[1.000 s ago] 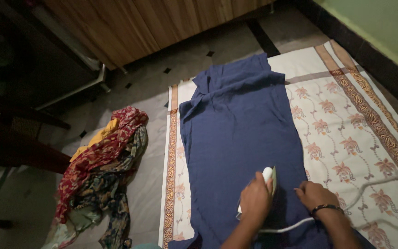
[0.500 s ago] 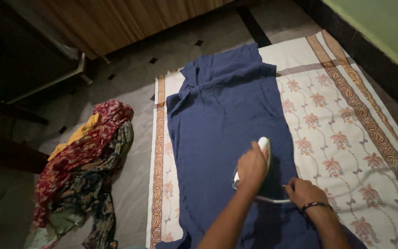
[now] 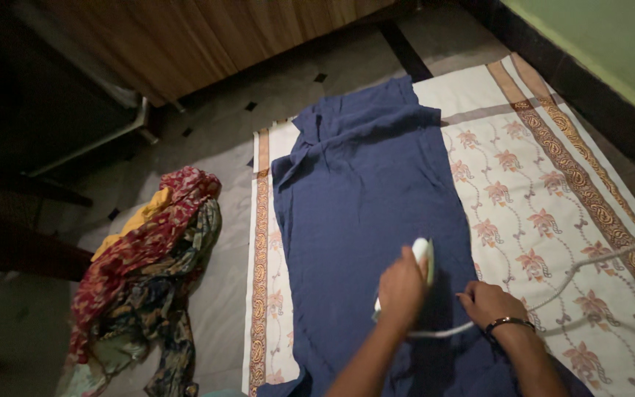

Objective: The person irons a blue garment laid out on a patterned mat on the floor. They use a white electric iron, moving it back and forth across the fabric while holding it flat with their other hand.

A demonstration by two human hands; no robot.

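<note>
The left hand (image 3: 401, 288) is closed around the handle of a white iron (image 3: 422, 259), which rests flat on a dark blue garment (image 3: 365, 213) spread over a cream floral sheet (image 3: 553, 184) on the floor. The right hand (image 3: 488, 303) (a bracelet on its wrist) lies just beside the iron, fingers curled down on the blue cloth near the white cord (image 3: 582, 268). A heap of patterned clothes (image 3: 145, 279) sits well apart on the left, off the sheet
</note>
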